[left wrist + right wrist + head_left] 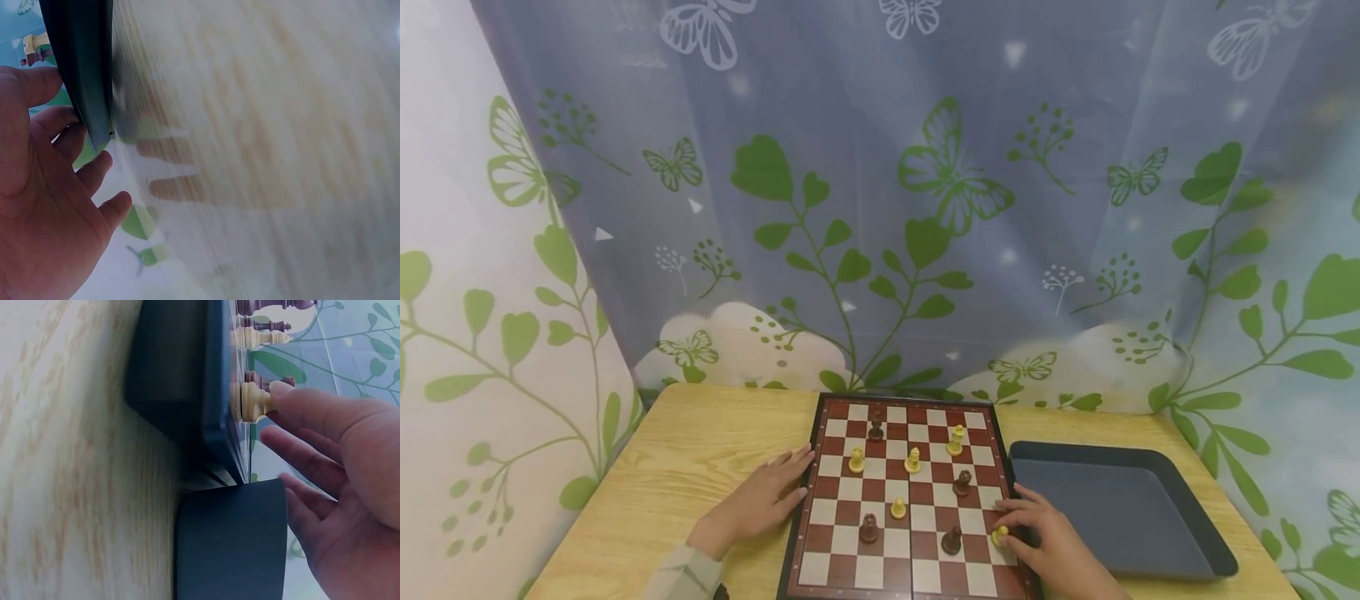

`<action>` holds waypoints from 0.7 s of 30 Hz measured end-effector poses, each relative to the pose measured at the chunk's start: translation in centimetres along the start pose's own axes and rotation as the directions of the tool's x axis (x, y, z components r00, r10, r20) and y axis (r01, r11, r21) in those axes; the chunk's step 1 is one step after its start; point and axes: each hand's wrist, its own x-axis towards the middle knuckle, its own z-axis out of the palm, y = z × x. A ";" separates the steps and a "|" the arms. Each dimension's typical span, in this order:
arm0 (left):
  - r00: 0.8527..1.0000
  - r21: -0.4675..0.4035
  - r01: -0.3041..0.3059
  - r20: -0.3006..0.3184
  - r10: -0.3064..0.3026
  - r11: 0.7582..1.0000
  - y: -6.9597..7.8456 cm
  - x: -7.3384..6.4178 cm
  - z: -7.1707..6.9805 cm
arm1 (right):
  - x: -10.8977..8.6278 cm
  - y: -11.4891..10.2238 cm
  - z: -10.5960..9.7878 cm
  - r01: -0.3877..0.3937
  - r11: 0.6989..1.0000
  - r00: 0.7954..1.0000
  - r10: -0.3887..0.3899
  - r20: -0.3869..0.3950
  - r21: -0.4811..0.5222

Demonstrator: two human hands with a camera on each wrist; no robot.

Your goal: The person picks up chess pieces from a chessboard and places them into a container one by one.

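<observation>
A red-and-white chessboard (862, 572) with a dark frame lies on the wooden table. At its right edge my right hand (1051, 537) pinches a yellow chess piece (1000, 536) between thumb and finger; in the right wrist view the piece's base (249, 403) stands at the board surface. My left hand (758, 498) rests along the board's left edge, fingertips touching the frame. Elsewhere on the board stand dark pieces, such as a rook (868, 528) and a knight (962, 482), and yellow ones, including a pawn (898, 508) and a tall piece (955, 440).
Right of the board sits a dark, shallow tray (1120, 500), partly behind my right hand. A patterned curtain (865, 208) hangs behind the table (715, 425). Other chess pieces stand near the middle and back of the board.
</observation>
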 end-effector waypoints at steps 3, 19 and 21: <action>1.000 0.005 0.008 0.010 -0.008 1.000 0.0 0.0 0.0 | -0.1 -0.4 0.0 0.002 1.000 1.000 -0.002 0.006 -0.009; 1.000 0.001 0.020 0.023 -0.021 1.000 -0.1 0.0 0.0 | -0.4 -0.6 0.3 0.034 0.999 0.999 -0.034 -0.038 -0.004; 1.000 -0.003 0.012 0.021 -0.012 1.000 -0.1 0.1 0.0 | -0.4 -0.6 0.3 0.034 0.999 0.999 -0.034 -0.042 0.001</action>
